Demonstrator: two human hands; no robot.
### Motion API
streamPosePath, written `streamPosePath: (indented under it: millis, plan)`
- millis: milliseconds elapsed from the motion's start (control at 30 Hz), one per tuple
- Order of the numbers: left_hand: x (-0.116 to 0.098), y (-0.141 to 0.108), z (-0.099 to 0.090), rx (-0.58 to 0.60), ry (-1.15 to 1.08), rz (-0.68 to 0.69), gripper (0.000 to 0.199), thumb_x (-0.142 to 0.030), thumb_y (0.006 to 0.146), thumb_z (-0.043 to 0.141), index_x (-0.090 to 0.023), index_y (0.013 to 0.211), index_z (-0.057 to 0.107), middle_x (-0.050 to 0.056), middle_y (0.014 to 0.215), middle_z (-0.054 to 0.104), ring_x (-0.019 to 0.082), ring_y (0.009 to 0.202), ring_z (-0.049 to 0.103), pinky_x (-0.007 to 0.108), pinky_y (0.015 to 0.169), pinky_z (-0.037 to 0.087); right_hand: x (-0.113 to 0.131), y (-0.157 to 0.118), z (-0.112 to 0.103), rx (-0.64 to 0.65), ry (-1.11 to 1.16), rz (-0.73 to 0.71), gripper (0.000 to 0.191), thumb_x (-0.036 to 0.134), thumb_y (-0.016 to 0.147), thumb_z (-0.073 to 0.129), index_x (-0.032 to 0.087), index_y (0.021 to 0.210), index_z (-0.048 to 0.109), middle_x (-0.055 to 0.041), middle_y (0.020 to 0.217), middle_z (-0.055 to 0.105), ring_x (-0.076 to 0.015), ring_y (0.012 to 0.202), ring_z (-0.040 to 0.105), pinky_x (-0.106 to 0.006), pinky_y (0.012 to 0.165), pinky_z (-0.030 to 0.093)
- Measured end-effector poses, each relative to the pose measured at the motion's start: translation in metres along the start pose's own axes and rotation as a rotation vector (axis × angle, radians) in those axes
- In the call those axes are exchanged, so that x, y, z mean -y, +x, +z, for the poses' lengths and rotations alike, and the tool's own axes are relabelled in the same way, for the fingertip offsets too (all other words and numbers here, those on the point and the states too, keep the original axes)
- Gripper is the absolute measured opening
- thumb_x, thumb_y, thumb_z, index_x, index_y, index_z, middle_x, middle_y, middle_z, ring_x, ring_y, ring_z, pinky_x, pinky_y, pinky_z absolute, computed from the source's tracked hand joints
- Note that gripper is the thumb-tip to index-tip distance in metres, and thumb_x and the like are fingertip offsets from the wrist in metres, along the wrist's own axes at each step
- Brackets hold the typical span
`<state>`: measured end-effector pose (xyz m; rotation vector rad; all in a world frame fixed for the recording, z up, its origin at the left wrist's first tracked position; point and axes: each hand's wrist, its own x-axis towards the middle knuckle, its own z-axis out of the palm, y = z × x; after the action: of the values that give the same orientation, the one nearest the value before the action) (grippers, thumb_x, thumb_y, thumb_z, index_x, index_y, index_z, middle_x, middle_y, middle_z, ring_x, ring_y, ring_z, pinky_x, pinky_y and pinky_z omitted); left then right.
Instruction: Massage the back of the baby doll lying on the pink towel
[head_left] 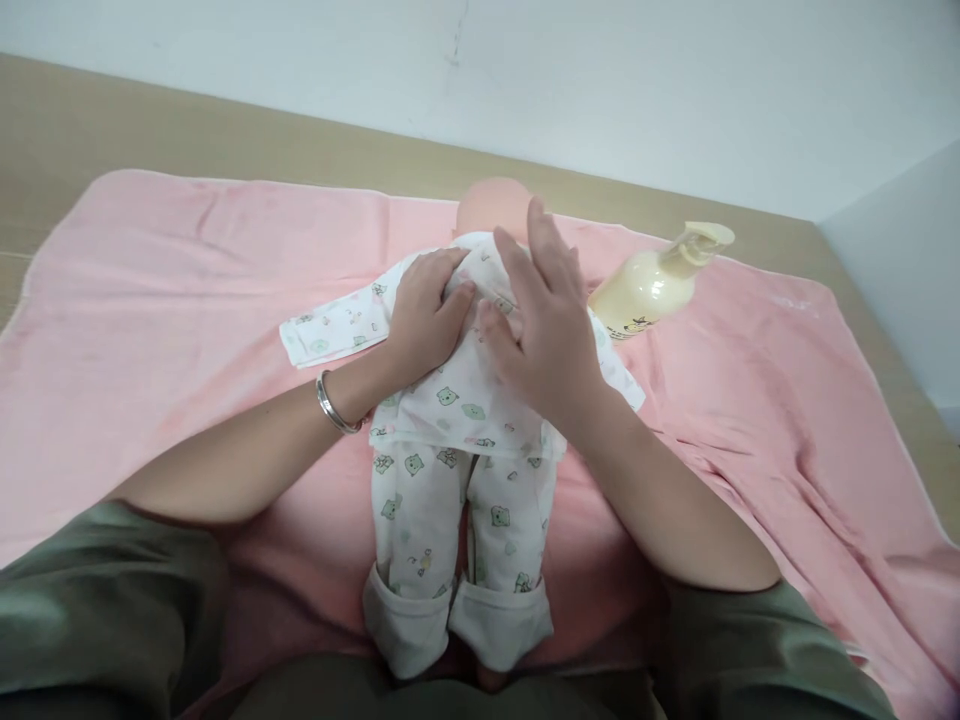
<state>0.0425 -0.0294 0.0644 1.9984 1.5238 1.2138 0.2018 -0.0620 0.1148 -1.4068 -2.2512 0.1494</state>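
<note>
A baby doll (491, 205) lies stretched out before me, its head at the far end; whether it is face up or down I cannot tell. It wears a white printed top (450, 405) and matching pants (420, 510) with turned-up cuffs. My left hand (430, 310) rests flat on the upper part of the top, a silver bangle (335, 402) on its wrist. Over the other side of the top, my right hand (547, 320) is raised with its fingers apart and nothing in it. It hides part of the doll's shoulder and sleeve.
Beneath the doll spreads a pink blanket (225, 280), wrinkled at the right, on a wooden table (187, 120). A pale yellow pump bottle (649, 285) is close to the doll's right-hand sleeve in view. A white wall (600, 90) runs behind the table.
</note>
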Motion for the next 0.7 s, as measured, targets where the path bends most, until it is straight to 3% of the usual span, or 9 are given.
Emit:
streamPosePath:
  millis: [67, 233, 400, 467, 600, 700]
  plan:
    - [0.0, 0.0, 0.0, 0.003, 0.009, -0.016, 0.037, -0.025, 0.101, 0.045, -0.025, 0.127, 0.07, 0.007, 0.135, 0.076, 0.028, 0.128, 0.066, 0.048, 0.12, 0.052, -0.002, 0.001, 0.0, -0.033, -0.007, 0.014, 0.059, 0.027, 0.106, 0.044, 0.029, 0.165, 0.045, -0.0041, 0.181, 0.031, -0.0317, 0.173, 0.014, -0.067, 0.14, 0.016]
    - [0.006, 0.001, 0.002, -0.01, 0.025, -0.008, 0.042, -0.029, 0.097, 0.046, -0.021, 0.131, 0.069, 0.011, 0.139, 0.074, 0.029, 0.131, 0.066, 0.048, 0.121, 0.052, -0.013, 0.007, 0.012, 0.119, 0.009, -0.012, 0.053, 0.024, 0.104, 0.044, 0.018, 0.156, 0.057, -0.0107, 0.176, 0.041, -0.0301, 0.17, 0.029, -0.062, 0.141, 0.021]
    - [0.005, 0.0, 0.002, -0.003, -0.005, 0.002, 0.038, -0.031, 0.099, 0.044, -0.025, 0.128, 0.067, 0.009, 0.137, 0.076, 0.032, 0.132, 0.065, 0.052, 0.121, 0.05, -0.01, 0.004, 0.0, -0.024, 0.006, -0.092, 0.053, 0.02, 0.103, 0.042, 0.018, 0.152, 0.06, -0.0081, 0.177, 0.039, -0.0246, 0.168, 0.033, -0.052, 0.141, 0.026]
    - [0.003, 0.0, 0.001, 0.001, -0.014, 0.004, 0.039, -0.031, 0.099, 0.044, -0.024, 0.128, 0.067, 0.009, 0.137, 0.075, 0.032, 0.131, 0.066, 0.051, 0.121, 0.05, -0.009, 0.005, 0.001, -0.026, -0.001, -0.079, 0.055, 0.018, 0.102, 0.042, 0.017, 0.155, 0.058, -0.0078, 0.178, 0.037, -0.023, 0.169, 0.031, -0.049, 0.142, 0.025]
    - [0.005, 0.001, 0.001, -0.001, 0.016, 0.001, 0.039, -0.03, 0.099, 0.045, -0.023, 0.129, 0.068, 0.01, 0.139, 0.075, 0.031, 0.131, 0.066, 0.05, 0.121, 0.051, -0.013, 0.009, 0.009, 0.124, -0.004, -0.027, 0.055, 0.02, 0.102, 0.046, 0.018, 0.155, 0.058, -0.0086, 0.177, 0.039, -0.0288, 0.17, 0.028, -0.059, 0.142, 0.022]
    - [0.007, 0.001, 0.001, 0.034, 0.026, 0.012, 0.039, -0.03, 0.103, 0.042, -0.025, 0.132, 0.067, 0.008, 0.141, 0.074, 0.029, 0.135, 0.064, 0.048, 0.123, 0.05, -0.015, 0.009, 0.003, 0.092, 0.001, -0.063, 0.052, 0.025, 0.105, 0.045, 0.021, 0.154, 0.06, -0.0051, 0.178, 0.038, -0.0274, 0.17, 0.029, -0.056, 0.142, 0.023]
